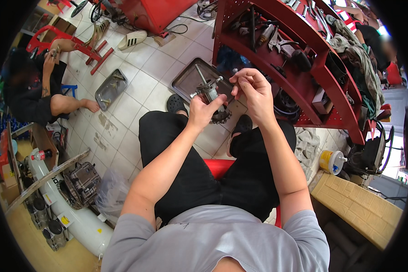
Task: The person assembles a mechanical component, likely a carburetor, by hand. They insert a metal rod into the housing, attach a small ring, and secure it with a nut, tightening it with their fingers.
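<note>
Your left hand (203, 112) wraps around a metal mechanical part (208, 92), thumb laid across its body, with a long rod (201, 74) rising from the top and a toothed ring (221, 119) at the lower end. You hold this part out beyond your knees, its upper end in front of a dark metal tray (181, 80) on the tiled floor (143, 75). Your right hand (255, 90) is raised just beside it, fingers curled toward the thumb; a small metal piece (235, 71) shows at the fingertips, but I cannot tell whether they pinch it. Red shelving (299, 102) bearing pliers (274, 40) stands near that hand.
</note>
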`<state>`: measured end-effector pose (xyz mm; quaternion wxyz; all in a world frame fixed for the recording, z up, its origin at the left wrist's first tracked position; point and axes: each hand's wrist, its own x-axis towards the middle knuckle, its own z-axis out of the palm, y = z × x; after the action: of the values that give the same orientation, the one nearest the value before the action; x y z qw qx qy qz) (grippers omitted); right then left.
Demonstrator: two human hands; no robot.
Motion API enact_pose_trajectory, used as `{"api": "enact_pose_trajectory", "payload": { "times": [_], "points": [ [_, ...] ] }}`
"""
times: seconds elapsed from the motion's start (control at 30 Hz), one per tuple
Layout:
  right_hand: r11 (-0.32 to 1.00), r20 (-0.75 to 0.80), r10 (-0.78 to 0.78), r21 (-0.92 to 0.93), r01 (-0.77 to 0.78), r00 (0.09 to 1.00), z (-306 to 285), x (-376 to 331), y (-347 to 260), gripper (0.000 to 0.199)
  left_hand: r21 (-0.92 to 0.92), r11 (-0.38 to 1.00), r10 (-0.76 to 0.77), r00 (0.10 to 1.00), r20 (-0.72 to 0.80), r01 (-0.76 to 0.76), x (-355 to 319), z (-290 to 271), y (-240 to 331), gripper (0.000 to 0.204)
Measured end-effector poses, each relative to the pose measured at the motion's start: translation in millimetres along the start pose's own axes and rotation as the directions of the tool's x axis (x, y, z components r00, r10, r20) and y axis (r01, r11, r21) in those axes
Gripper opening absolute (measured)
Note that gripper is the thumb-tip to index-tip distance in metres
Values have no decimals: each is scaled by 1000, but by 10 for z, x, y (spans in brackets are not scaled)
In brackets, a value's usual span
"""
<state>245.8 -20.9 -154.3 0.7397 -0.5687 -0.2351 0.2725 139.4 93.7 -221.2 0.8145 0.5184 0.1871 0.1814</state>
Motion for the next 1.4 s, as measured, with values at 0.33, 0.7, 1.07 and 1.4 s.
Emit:
{"api": "enact_pose_trajectory", "payload": {
  "times": [0.33, 0.7, 1.07, 1.4],
  "points": [
    [994, 64, 106, -44, -103, 992, 14, 14, 174, 13, -175, 983, -81, 990, -119, 59, 115, -91, 23, 25],
    [902, 137, 259, -388, -189, 956, -32, 27, 406, 19, -65, 993, -109, 989, -97, 103, 134, -218, 44, 25],
    [857, 130, 360, -436, -273, 924, -54, 41, 225, 34, -115, 991, -83, 987, -138, 68, 150, -233, -22, 28],
    [916, 210, 344, -289, -278, 915, -136, 47, 271, 27, -34, 997, -70, 992, -106, 67, 129, -221, -2, 29]
  ]
}}
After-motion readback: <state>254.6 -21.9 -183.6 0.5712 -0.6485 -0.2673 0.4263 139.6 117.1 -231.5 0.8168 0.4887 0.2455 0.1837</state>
